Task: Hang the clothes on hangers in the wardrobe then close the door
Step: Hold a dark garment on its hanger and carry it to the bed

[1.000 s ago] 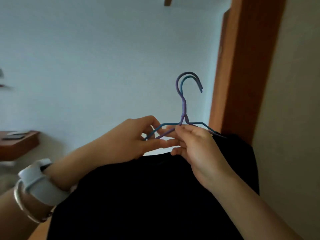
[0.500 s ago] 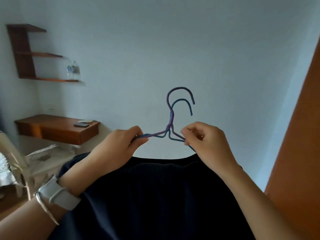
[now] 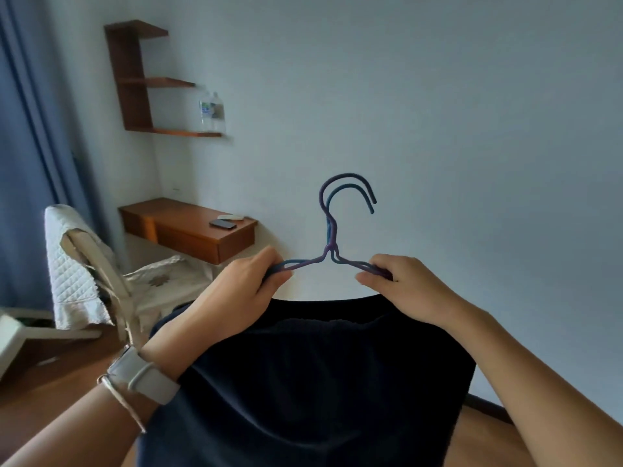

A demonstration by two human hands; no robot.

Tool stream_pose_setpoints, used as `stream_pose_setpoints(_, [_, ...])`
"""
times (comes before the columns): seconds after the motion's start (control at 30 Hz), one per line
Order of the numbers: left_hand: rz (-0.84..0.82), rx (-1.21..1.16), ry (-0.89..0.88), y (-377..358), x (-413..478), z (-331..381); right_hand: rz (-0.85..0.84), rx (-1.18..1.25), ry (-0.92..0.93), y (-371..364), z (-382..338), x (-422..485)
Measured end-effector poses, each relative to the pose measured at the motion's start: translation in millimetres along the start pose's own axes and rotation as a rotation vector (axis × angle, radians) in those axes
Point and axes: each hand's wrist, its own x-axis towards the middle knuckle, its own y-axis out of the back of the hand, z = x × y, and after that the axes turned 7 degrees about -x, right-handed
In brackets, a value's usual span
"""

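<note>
Two thin hangers (image 3: 332, 230), one purple and one blue, are held together upright in front of a pale wall, hooks pointing right. My left hand (image 3: 242, 298) pinches their left shoulder arms and my right hand (image 3: 408, 291) pinches the right ones. A dark navy garment (image 3: 317, 382) drapes over both forearms just below the hangers. The wardrobe is out of view.
A wooden wall desk (image 3: 192, 230) with a phone on it sits at left, under wooden shelves (image 3: 141, 82) holding water bottles (image 3: 210, 111). A chair (image 3: 101, 274) with a white quilted cloth stands low left by a blue curtain (image 3: 23, 146).
The view has swung left, so the wooden door frame at right has left the picture. My hands have spread apart along the hangers' arms.
</note>
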Motion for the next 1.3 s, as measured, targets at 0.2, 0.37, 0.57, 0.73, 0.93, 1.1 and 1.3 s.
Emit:
stream_pose_setpoints(0.2, [0.076, 0.075, 0.136, -42, 62, -77, -0.074, 0.132, 0.146, -40, 48, 123])
stream_pose_setpoints(0.37, [0.2, 0.102, 0.285, -52, 115, -116, -0.083, 0.188, 0.301, -58, 67, 226])
stream_pose_setpoints(0.57, [0.314, 0.298, 0.502, -44, 135, -152, -0.24, 0.303, 0.55, -95, 54, 320])
stream_pose_setpoints(0.73, [0.352, 0.335, 0.73, -14, 125, -191, -0.324, 0.442, 0.666, -151, 4, 378])
stream_pose_setpoints(0.93, [0.269, 0.2, 0.933, 43, 77, -268, -0.461, 0.581, 0.741, -243, -68, 449])
stream_pose_setpoints(1.1, [0.352, 0.033, 1.02, 99, 33, -341, -0.606, 0.662, 0.792, -314, -158, 511])
stream_pose_setpoints(1.3, [0.557, 0.468, 1.096, 152, 8, -405, -0.754, 0.682, 0.972, -379, -281, 559])
